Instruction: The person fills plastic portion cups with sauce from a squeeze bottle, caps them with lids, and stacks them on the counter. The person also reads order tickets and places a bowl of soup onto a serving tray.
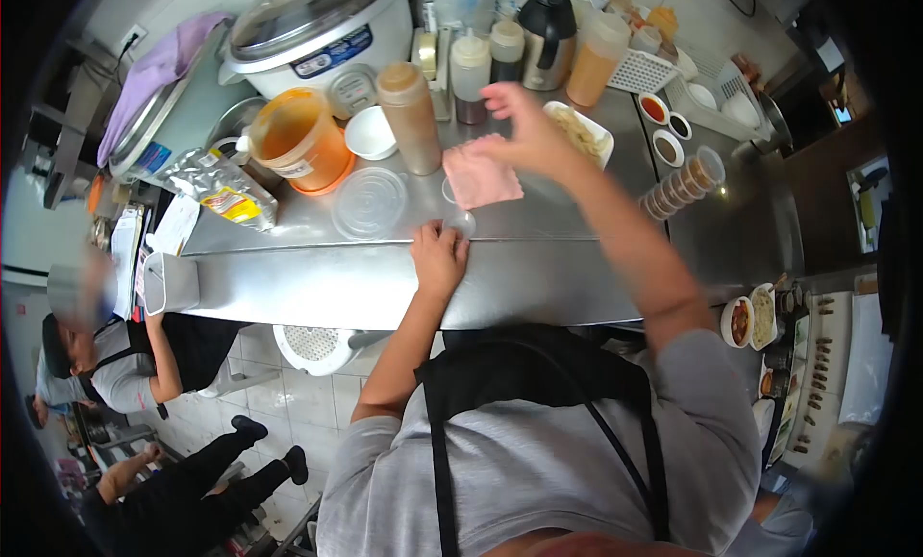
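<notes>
On the steel counter (317, 278), near its front edge, my left hand (440, 259) rests with its fingers curled at a small clear lid (461, 222). My right hand (524, 134) is raised over the back of a pink cloth (486, 177), fingers apart and slightly blurred, with nothing seen in it. Left of the cloth stand a tall brown sauce bottle (410, 120) and a white bowl (371, 134). A round clear lid (370, 203) lies flat in front of them. Behind my right wrist sits a white dish of pale food (582, 134).
An orange-stained tub (300, 144) and a foil pouch (226, 187) stand left. Stacked clear cups (683, 184) and small sauce cups (666, 148) are right. Bottles (471, 76) and a thermos (548, 43) line the back. Co-workers (120, 360) are at far left.
</notes>
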### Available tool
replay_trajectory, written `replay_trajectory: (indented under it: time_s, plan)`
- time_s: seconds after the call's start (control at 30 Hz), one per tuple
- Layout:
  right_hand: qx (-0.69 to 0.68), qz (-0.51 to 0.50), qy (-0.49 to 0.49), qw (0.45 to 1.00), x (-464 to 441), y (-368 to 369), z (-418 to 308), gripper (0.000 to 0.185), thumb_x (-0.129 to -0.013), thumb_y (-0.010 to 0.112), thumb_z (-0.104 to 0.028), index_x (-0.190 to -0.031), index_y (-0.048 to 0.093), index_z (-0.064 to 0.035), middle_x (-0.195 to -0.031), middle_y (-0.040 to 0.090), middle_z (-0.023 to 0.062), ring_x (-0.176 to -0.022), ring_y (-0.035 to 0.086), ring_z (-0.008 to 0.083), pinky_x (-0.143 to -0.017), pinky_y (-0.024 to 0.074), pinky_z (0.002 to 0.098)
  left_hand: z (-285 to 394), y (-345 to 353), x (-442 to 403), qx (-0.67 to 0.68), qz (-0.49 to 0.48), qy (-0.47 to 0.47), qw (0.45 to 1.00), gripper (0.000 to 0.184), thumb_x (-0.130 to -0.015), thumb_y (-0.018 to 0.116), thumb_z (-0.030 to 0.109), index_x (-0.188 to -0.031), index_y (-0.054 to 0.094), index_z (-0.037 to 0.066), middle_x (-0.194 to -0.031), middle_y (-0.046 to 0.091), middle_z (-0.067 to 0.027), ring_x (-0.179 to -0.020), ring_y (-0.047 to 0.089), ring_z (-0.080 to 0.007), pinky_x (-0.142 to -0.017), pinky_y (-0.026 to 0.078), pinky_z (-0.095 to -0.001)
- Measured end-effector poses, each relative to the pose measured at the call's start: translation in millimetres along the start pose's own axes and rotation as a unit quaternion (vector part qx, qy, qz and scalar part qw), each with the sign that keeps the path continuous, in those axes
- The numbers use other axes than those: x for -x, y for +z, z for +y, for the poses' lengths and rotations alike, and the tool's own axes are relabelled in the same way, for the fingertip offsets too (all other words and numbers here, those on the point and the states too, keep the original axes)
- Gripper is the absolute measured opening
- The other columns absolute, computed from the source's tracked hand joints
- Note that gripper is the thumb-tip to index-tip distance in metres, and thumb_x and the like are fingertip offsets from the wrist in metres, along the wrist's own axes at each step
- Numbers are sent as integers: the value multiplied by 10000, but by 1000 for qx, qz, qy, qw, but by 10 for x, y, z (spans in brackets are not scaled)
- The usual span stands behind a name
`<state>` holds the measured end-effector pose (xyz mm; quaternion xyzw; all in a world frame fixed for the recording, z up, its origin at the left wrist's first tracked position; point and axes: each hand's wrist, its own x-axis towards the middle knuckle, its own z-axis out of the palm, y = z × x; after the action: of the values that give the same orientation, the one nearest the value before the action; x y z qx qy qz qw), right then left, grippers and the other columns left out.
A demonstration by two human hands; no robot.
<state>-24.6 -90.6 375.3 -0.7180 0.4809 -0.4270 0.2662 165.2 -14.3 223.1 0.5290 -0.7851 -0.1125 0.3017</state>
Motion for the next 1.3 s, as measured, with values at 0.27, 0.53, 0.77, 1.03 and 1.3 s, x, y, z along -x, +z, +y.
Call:
replay_trajectory:
  time_s: [0.27,0.53,0.77,1.03,1.3]
  plan:
    - [-88,127,28,988,-595,1365,541,900,-502,774,-236,-1230,286,-30,-1195,408,181,-1106,416,264,-893,359,333,-506,-701,233,257,70,-150,952,238,-669,667,113,-753,474,2,-908,518,-163,-717,495,-243,-632,414,-298]
    - [318,-61,-221,920,-695,1132,-289,651,-550,666,-54,-1148,445,-185,-1030,499,94,-964,478,291,-851,379,383,-1031,-1285,30,151,154,-169,962,761,-645,684,75,-1254,233,6,-1049,502,-191,-956,511,-296,-816,409,-330]
    - [474,-89,-416,771,-814,1063,-648,406,-687,501,-88,-1064,510,-239,-882,507,52,-876,475,249,-828,367,369,-990,-1238,-169,179,160,-123,963,767,-629,674,40,-1254,231,12,-1048,503,-196,-959,501,-319,-829,397,-351]
    - [505,-122,-373,769,-788,971,-723,352,-677,502,-90,-999,541,-229,-791,492,23,-818,486,226,-816,364,345,-963,-1246,-262,185,153,-79,968,786,-653,667,44,-1276,189,34,-1066,500,-147,-978,498,-241,-797,408,-325]
    - [494,-101,-315,804,-733,863,-584,455,-601,573,-49,-1019,533,-224,-805,498,12,-822,489,217,-806,363,347,-980,-1237,-366,208,167,-48,962,798,-661,651,33,-1281,150,50,-1055,515,-124,-959,503,-214,-762,383,-297]
